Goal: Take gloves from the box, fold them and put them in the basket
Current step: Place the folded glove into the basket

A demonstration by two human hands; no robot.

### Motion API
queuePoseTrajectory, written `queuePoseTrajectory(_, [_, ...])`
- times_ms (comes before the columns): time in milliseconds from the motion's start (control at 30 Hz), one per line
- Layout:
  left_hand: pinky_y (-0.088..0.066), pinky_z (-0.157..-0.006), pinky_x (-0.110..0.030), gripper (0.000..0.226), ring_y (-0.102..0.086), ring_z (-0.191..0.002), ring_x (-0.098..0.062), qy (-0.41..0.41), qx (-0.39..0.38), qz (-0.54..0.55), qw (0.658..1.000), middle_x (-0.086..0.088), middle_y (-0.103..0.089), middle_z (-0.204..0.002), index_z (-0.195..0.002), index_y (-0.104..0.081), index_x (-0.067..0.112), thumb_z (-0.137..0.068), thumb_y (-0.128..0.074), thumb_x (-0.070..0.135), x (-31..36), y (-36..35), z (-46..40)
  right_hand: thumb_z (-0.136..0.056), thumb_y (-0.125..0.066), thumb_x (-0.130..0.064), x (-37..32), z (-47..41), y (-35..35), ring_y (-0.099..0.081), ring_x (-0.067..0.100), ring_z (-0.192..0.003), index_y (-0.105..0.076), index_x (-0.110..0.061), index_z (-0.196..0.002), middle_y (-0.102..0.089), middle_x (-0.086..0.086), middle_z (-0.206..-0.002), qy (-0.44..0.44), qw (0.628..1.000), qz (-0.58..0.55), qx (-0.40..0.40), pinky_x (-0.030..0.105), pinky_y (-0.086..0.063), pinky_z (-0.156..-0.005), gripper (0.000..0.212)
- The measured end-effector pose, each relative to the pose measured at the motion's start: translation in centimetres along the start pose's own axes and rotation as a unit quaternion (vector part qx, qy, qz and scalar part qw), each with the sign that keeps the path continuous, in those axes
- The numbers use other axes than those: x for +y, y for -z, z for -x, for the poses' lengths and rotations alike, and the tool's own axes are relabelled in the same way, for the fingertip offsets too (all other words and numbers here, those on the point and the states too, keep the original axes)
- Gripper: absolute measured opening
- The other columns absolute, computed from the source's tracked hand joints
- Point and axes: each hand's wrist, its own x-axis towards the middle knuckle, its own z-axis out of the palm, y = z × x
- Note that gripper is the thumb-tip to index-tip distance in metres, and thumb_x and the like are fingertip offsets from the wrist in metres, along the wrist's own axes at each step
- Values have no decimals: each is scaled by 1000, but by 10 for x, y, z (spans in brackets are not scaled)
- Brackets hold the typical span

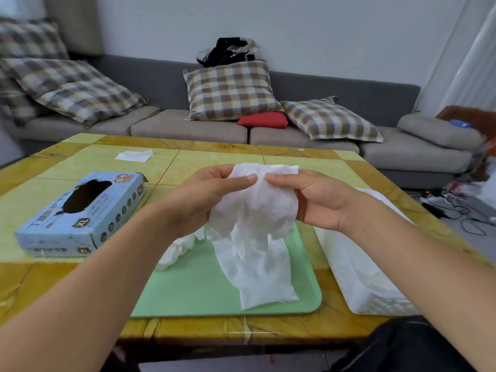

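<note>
We hold 1 white glove raised above the green tray, so we judge the step in hand to be the folding step, with extraction from the box already done for this piece. The left hand pinches the upper edge of the glove between thumb and fingers, and the right hand pinches the same edge just beside it, thumb tip nearly touching thumb tip. The lower part of the glove hangs down and its end rests on the tray. A 2nd crumpled glove lies on the left part of the tray, partly hidden by the left forearm. The box lies on the surface to the left, its opening facing up. The white basket stands just to the right of the tray; folded white material appears to lie inside, though we cannot tell how many pieces. The next move, in our judgement, calls for spreading the thin, wrinkled material flat on the tray or doubling the top edge down onto the hanging part. The material looks limp and clingy, so both hands should keep tension on the edge to prevent bunching before transfer to the basket.
</note>
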Motion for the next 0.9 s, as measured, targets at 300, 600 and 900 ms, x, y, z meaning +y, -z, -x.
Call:
queuePoseTrajectory(300, [-60,-87,-46,13,-74,-93,-29,65,133,-174,974,-11,-77,-100,-101,-78,15,-95,-67,16,-30,3,-30,-91,-72,-15,26,-28,7,-72,19,-80,-70,-6,-121,-77,9,-101,-49,987,100,114,29,-58,-69,31])
queuePoseTrajectory(600, [-56,-82,-28,14,-72,-88,-16,-132,140,-169,967,2,-78,-97,-107,-75,19,-96,-67,22,-5,1,-35,-89,-76,-11,5,-25,20,-65,12,-88,-75,-3,-104,-74,6,-98,257,928,230,144,23,-50,-82,17])
queuePoseTrajectory(900, [-31,-80,1,11,-49,-87,25,-55,-91,-562,820,22,-70,-93,-93,-78,29,-83,-80,25,-77,5,-18,-85,-79,-14,65,-17,37,-68,5,-82,-80,-17,-89,-76,-6,-84,56,850,522,-37,25,-52,-77,5])
